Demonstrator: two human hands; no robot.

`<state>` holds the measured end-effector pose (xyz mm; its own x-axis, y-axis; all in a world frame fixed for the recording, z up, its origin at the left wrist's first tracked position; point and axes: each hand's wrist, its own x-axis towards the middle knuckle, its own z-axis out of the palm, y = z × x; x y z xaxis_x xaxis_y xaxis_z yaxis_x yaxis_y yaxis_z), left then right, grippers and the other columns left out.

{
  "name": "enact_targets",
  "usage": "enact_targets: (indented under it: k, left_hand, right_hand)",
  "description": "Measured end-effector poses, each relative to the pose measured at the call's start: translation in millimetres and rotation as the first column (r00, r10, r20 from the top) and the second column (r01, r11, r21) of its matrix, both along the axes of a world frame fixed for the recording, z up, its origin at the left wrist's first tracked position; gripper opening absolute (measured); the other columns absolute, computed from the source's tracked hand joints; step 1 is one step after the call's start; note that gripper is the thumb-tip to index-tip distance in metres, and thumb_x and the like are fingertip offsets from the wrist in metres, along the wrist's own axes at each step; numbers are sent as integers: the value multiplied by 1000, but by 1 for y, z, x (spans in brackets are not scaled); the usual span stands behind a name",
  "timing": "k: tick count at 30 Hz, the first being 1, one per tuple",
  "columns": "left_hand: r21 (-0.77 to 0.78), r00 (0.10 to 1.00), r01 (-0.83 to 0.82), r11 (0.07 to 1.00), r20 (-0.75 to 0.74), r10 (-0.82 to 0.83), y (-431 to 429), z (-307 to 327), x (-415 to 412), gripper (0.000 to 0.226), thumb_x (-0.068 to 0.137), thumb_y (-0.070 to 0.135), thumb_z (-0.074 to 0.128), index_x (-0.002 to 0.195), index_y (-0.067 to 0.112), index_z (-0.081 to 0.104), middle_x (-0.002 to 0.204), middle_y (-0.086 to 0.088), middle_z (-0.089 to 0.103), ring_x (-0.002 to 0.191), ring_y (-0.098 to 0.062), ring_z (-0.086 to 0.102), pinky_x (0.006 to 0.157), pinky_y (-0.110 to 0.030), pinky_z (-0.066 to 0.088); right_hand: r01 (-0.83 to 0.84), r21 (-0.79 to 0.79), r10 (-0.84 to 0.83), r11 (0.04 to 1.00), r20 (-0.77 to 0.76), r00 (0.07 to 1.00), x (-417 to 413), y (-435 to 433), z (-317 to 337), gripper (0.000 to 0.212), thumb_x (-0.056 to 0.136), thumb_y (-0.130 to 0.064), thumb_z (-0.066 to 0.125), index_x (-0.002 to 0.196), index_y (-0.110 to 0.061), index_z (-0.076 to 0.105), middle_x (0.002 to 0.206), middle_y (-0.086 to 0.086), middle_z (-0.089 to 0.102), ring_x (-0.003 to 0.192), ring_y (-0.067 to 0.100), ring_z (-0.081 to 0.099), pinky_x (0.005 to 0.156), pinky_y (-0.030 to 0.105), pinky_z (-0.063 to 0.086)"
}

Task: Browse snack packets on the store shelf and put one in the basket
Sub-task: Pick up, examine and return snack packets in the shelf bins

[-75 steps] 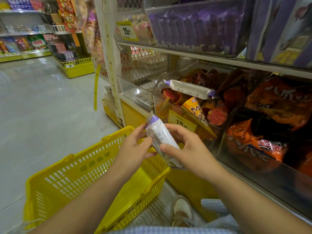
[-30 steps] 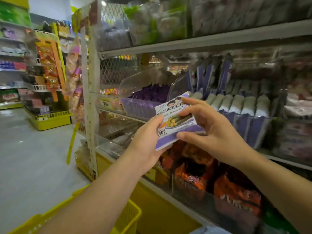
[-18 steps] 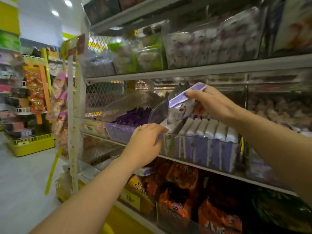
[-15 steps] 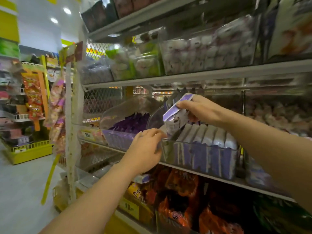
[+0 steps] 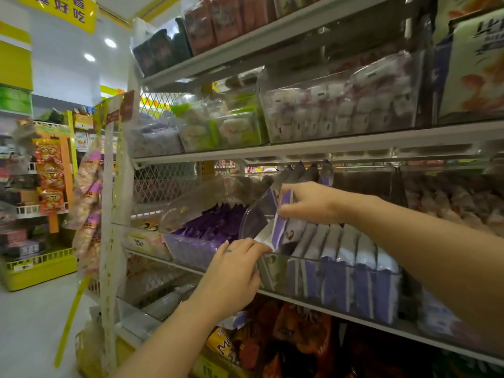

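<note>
Your right hand [image 5: 308,204], just right of the frame's centre, pinches the top edge of a purple-and-white snack packet [image 5: 281,223] between thumb and fingers. The packet stands nearly upright at the left end of a row of matching packets [image 5: 351,271] inside a clear plastic bin [image 5: 275,271] on the middle shelf [image 5: 341,313]. Your left hand [image 5: 231,276], lower centre, curls its fingers over the bin's front rim beside the packet's lower corner. Orange snack bags [image 5: 297,339] fill the shelf below, at the bottom of the frame.
</note>
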<state>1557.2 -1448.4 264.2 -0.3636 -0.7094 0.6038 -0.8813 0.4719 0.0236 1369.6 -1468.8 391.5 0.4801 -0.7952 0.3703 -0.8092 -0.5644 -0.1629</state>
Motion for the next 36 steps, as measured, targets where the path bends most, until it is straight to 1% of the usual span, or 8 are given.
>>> enact_targets:
  k: [3, 6, 10, 14, 19, 26, 31, 36]
  left_hand:
    - [-3, 1000, 4, 1000, -4, -4, -1, -1, 2, 45, 93, 22, 45, 136, 33, 39, 135, 16, 43, 130, -9, 33, 115, -40, 22]
    - [-2, 1000, 14, 1000, -11, -14, -1, -2, 4, 45, 95, 22, 44, 137, 34, 37, 136, 17, 42, 132, -6, 32, 116, -40, 20]
    - [3, 999, 22, 1000, -44, -22, 0, -1, 4, 43, 95, 23, 45, 135, 36, 37, 137, 19, 42, 132, -3, 32, 119, -35, 12]
    - [30, 995, 37, 999, -95, -34, 3, 0, 5, 40, 95, 22, 45, 132, 37, 38, 138, 20, 43, 133, 0, 31, 119, -31, 4]
    - [42, 994, 43, 998, -100, -38, 4, 1, 4, 41, 96, 22, 45, 132, 37, 37, 137, 20, 42, 132, 0, 31, 117, -29, 3]
    - [48, 993, 37, 998, -114, -31, 2, 1, 4, 46, 95, 23, 46, 136, 40, 32, 135, 23, 43, 129, 2, 33, 118, -30, 5]
    - [69, 990, 15, 997, -141, -5, 3, 5, -1, 54, 95, 23, 44, 142, 41, 25, 134, 25, 42, 129, 3, 34, 120, -33, 1]
    - [19, 973, 108, 994, -206, -102, 2, 15, -28, 46, 97, 32, 29, 142, 42, 32, 146, 27, 34, 134, 9, 24, 118, -32, -5]
  right_hand:
    - [62, -100, -84, 993, -231, 969, 7, -4, -14, 50, 91, -43, 52, 132, -15, 46, 131, 9, 55, 115, 26, 54, 95, 41, 46]
    - [58, -111, -83, 992, -237, 968, 7, -8, -17, 48, 92, -45, 51, 130, -16, 46, 128, 9, 56, 110, 27, 56, 92, 43, 48]
    - [53, -121, -80, 991, -227, 971, 6, -14, -18, 47, 93, -44, 50, 131, -17, 44, 124, 9, 57, 102, 24, 57, 83, 36, 48]
    - [65, -148, -102, 987, -262, 960, 5, -19, -19, 44, 95, -43, 49, 128, -15, 43, 119, 10, 55, 97, 25, 57, 83, 40, 50]
    - [52, -186, -127, 981, -417, 900, 2, -13, -34, 51, 94, -45, 51, 135, -20, 36, 130, 6, 46, 108, 25, 56, 86, 39, 51]
    - [41, 93, -15, 995, -269, 963, 3, 2, -25, 49, 99, -47, 37, 136, -17, 48, 133, 6, 56, 117, 22, 54, 100, 37, 44]
    - [123, 102, -77, 987, -370, 926, -10, 6, -33, 29, 99, -30, 39, 113, -10, 55, 116, 9, 56, 98, 25, 53, 82, 33, 41]
    - [111, 142, -35, 984, -456, 890, -12, 5, -28, 32, 98, -22, 41, 127, -18, 55, 119, 3, 53, 105, 22, 52, 88, 32, 40]
